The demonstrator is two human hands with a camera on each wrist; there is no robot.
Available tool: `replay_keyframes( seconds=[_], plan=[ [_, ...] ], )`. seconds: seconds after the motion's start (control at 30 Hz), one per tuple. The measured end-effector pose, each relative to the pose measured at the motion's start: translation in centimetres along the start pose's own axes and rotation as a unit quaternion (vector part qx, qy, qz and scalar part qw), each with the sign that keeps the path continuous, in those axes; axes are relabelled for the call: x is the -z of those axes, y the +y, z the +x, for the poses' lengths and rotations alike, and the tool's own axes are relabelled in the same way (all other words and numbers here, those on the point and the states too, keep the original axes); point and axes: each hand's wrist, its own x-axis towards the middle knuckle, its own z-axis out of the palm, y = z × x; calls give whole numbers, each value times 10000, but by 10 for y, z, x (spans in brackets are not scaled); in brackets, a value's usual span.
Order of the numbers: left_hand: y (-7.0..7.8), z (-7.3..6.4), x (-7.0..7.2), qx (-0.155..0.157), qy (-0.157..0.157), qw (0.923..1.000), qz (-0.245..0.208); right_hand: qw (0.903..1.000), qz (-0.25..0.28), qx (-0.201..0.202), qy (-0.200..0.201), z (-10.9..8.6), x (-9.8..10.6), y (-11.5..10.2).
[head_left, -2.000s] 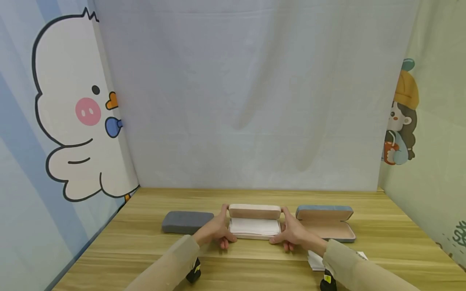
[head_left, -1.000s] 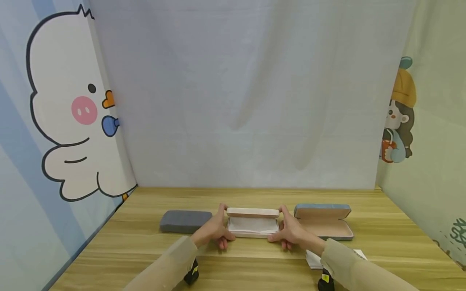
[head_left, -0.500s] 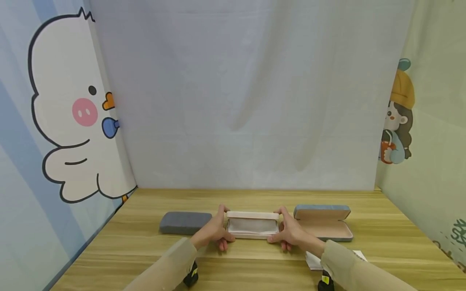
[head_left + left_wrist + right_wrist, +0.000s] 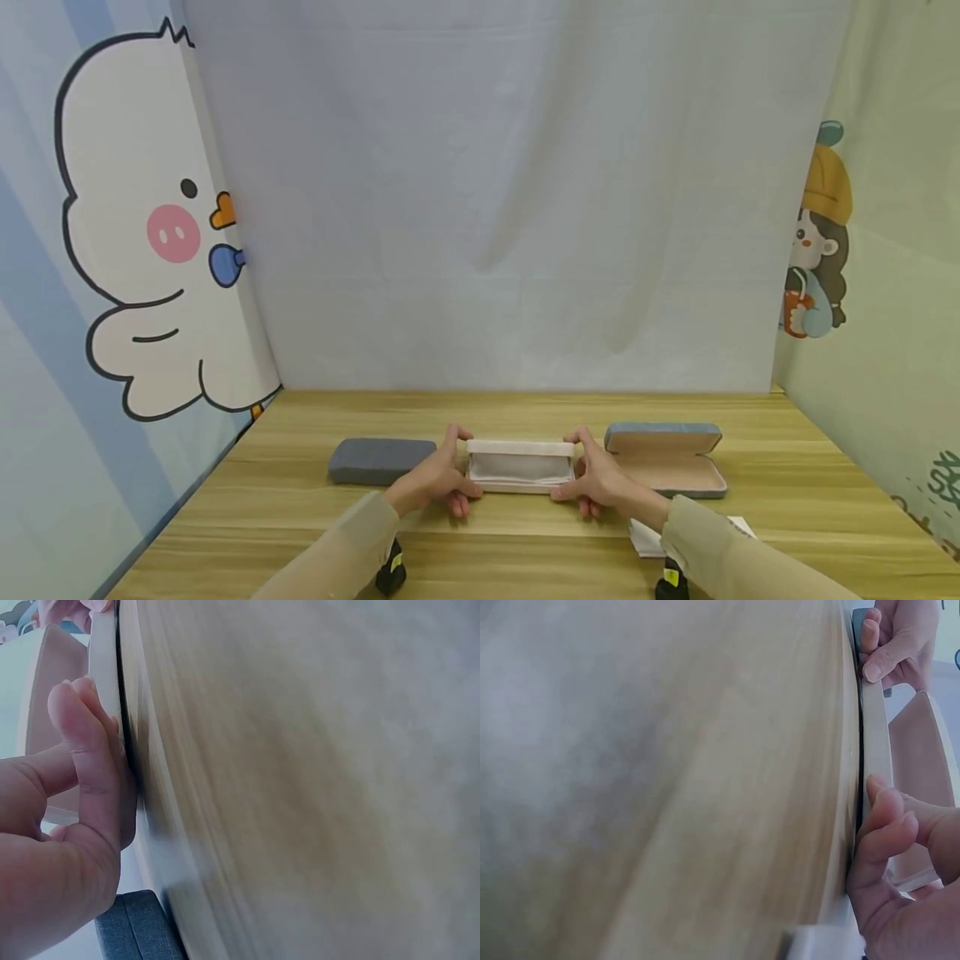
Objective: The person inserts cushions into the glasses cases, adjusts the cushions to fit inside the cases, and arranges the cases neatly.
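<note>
Centred on the table is a white glasses case (image 4: 521, 447), its lid tilted partway down over the base. Folded white cloth (image 4: 521, 468) lies inside it. At the case's left end, my left hand (image 4: 441, 477) grips it, thumb by the front lower corner and index finger up at the lid. The right hand (image 4: 602, 479) holds the opposite end in a mirrored way. Both wrist views show fingers along the base's front edge, and the left wrist view has the lid's pale inner side (image 4: 60, 682) raised behind them.
Left of the left hand lies a closed grey glasses case (image 4: 381, 462). A blue glasses case (image 4: 667, 475) with a beige lining stands open beyond the right hand. White folded sheets (image 4: 647, 540) lie partly under the right forearm. A pale curtain (image 4: 525, 208) hangs behind the wooden table.
The white case's lid has tilted forward and down, narrowing the gap over the base. Both hands have stayed at its ends, index fingers moving with the lid.
</note>
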Motion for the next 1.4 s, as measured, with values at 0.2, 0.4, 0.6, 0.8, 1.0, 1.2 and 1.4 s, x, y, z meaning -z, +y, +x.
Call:
replay_keyframes(
  seconds=[0.2,0.4,0.6,0.8,1.0,1.2,1.4],
  plan=[
    [1,-3,-1,-131,-132,9997,-155,9999,-68,109,6,-4,1,0],
    [3,-6,-5,-214,-22,9997,103,9998,-154,90,-20,-7,0,-3],
    [11,-11,-9,-144,274,9970,715,9994,-328,62,-70,-14,9,-12],
    [29,-16,-18,-130,211,9971,725,9993,280,-104,-208,-30,29,-20],
    [43,-19,-46,69,-292,9993,-215,9940,899,-260,-565,-53,53,-18],
    [47,-23,-86,418,-932,9890,-1066,9893,1268,-351,-637,-79,78,-6],
    [42,-18,-120,713,-1210,9762,-1652,9849,1503,-504,-690,-105,106,10]
  ],
)
